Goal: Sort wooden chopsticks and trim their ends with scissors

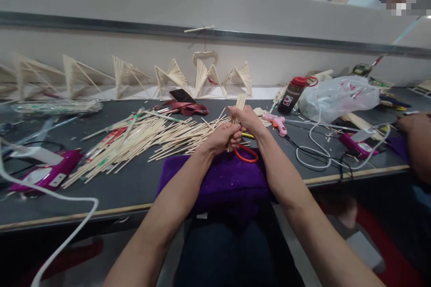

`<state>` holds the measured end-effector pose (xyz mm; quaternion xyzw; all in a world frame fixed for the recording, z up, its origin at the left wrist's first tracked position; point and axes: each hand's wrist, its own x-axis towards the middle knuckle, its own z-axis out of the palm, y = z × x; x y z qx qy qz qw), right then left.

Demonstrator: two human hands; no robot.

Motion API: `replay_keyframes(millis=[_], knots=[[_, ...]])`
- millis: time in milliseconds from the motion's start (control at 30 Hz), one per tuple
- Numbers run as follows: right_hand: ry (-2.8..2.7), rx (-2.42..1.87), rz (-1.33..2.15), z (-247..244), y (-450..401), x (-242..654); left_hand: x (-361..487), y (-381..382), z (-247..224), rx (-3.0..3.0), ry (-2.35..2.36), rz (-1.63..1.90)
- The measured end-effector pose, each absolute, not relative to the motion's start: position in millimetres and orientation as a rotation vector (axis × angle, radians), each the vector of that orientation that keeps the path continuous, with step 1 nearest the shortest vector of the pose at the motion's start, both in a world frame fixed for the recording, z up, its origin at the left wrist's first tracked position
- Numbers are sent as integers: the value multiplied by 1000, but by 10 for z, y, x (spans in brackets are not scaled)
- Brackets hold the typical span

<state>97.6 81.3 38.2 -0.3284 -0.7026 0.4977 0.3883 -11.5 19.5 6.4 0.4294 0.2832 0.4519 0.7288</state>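
Observation:
My left hand [226,138] is closed round the lower part of a small bundle of thin wooden sticks [240,101]. Higher on the same bundle, my right hand [248,120] grips it with bent fingers. The sticks stand nearly upright, their tops showing above both hands. Just below lies a purple cloth [222,181] at the table's front edge, and a red-orange loop handle [247,154], likely of scissors, rests on it. Behind and left of my hands spreads a loose pile of wooden sticks [141,145]. A pink glue gun [276,123] lies right of my hands.
Twisted stick structures [208,78] line the wall. A phone [182,96], a dark bottle [292,95] and a plastic bag [340,98] stand or lie behind. Magenta power strips [50,170] with white cables flank the workspace. Another person's hand [414,125] is at the right.

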Motion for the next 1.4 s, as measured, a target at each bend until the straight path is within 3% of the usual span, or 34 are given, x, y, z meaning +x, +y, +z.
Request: replay_keyframes(millis=[367,933,1400], knots=[[-1579,-627,1426,338,883,1024,-219,202,144,1108,870,1202],[-1530,-655,1467,309,996,1146,-260,166,80,1167,858,909],[-1621,-630,1492,288,838,981,-315,212,100,1195,902,1030]])
